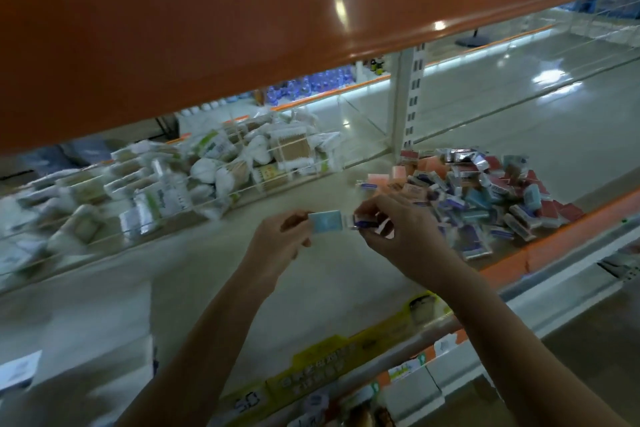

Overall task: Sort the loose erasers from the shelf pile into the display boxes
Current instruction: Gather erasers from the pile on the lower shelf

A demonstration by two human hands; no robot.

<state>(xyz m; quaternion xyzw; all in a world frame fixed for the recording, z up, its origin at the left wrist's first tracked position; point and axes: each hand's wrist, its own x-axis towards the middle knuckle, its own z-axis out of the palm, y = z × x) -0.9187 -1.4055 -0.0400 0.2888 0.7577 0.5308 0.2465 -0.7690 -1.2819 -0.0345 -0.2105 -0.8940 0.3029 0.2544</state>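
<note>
Left hand (277, 239) pinches light-blue eraser (325, 222), right hand (398, 229) grips purple-wrapped erasers (363, 222); big eraser pile (485, 198) at right remains unsorted.

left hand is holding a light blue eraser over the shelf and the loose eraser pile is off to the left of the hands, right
Not quite. In the head view the pile of loose wrapped erasers lies to the right of the hands, not the left. The left hand does pinch the light blue rectangular eraser over the pale shelf.

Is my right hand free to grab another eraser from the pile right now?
Probably not yet: the right hand lies beside the heap of wrapped multicoloured erasers with nothing between, but its fingers already pinch a small purple-wrapped eraser.
</note>
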